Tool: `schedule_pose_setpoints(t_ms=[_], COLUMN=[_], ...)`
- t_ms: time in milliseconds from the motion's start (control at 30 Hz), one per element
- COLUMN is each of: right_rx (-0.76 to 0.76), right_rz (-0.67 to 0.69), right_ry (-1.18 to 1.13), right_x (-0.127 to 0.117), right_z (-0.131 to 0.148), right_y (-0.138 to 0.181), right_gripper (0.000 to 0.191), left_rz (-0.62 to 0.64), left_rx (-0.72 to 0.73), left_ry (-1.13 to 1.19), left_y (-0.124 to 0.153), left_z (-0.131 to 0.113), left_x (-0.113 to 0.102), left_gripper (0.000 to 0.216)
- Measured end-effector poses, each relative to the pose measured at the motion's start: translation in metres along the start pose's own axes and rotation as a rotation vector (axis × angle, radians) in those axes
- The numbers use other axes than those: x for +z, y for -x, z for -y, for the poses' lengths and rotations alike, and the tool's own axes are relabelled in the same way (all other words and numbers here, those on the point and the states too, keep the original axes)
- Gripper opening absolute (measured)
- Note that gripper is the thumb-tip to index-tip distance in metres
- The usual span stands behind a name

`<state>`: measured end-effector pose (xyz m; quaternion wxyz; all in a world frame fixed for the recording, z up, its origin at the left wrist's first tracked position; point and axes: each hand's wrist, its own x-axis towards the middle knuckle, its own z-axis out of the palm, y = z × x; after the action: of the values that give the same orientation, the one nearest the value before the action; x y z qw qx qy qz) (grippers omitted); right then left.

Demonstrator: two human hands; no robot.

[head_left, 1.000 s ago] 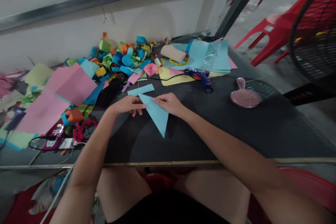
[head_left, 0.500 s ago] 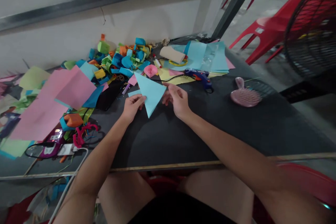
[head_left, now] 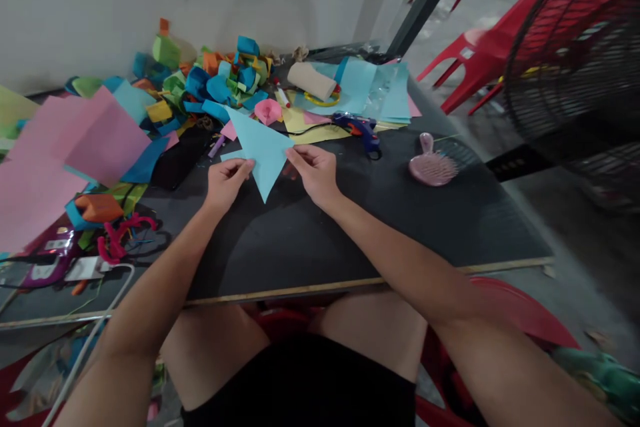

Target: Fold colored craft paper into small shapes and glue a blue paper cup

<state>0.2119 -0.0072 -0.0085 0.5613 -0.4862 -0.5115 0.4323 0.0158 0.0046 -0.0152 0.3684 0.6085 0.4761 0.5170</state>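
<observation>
Left hand [head_left: 223, 180] and right hand [head_left: 317, 173] with a folded pale blue paper [head_left: 265, 153] pinched between them

Most of the view is filled by a dark table [head_left: 320, 240], its near edge marked by a pale strip. To the far right, beyond the table, a black-grilled fan [head_left: 570, 67] is seen, with a red chair [head_left: 500, 43] partly covered by it. The table's left side is spread with large pink sheets [head_left: 100, 133]; along the wall, a heap of coloured paper pieces [head_left: 210, 83] is piled. Light blue sheets [head_left: 357, 87] are laid at the far right corner.

Over the middle of the table, in front of the heap, the triangular pale blue paper is held with one tip directed toward the near edge. Its lower left side is gripped by the left hand, thumb on top; its right corner is pinched between the right hand's thumb and fingers. The undersides of both grips are hidden.

Smaller items are set around: a beige roll [head_left: 311, 81] beside the light blue sheets, a pink hairbrush [head_left: 433, 168] well to the right, a dark blue glue gun [head_left: 357, 125] between them, and, smallest, a pink paper curl [head_left: 268, 111] just behind the held paper.
</observation>
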Motion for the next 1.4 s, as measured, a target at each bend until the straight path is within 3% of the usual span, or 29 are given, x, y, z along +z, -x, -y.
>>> schedule_pose_setpoints(t_ms=[67, 233, 400, 733, 1067, 1267, 1400], right_rx=[-0.010, -0.011, -0.002, -0.076, -0.101, -0.117, -0.101], right_rz=[0.002, -0.076, -0.155, -0.241, -0.283, -0.294, -0.334], right_ry=[0.009, 0.031, 0.020, 0.041, -0.058, -0.101, -0.127], right_x=[0.000, -0.001, 0.000, -0.001, 0.001, 0.004, 0.002], right_z=[0.000, -0.002, -0.005, 0.001, -0.005, -0.010, -0.012], right_y=[0.000, -0.002, -0.005, 0.000, -0.003, -0.005, -0.010], right_gripper=[0.045, 0.046, 0.044, 0.038, 0.036, 0.035, 0.034], left_rz=[0.055, 0.331, 0.482, 0.533, 0.636, 0.600, 0.653], left_rx=[-0.038, -0.084, -0.127, -0.200, -0.123, 0.081, 0.148], left_ry=[0.019, -0.039, -0.047, -0.030, -0.080, -0.290, -0.356], left_y=[-0.001, 0.006, 0.010, 0.007, 0.009, 0.013, 0.019], left_z=[-0.001, -0.019, -0.027, -0.019, -0.020, -0.023, -0.025], left_x=[-0.001, -0.001, 0.004, 0.004, 0.007, 0.007, 0.010], left_gripper=[0.042, 0.049, 0.051, 0.042, 0.049, 0.042, 0.042])
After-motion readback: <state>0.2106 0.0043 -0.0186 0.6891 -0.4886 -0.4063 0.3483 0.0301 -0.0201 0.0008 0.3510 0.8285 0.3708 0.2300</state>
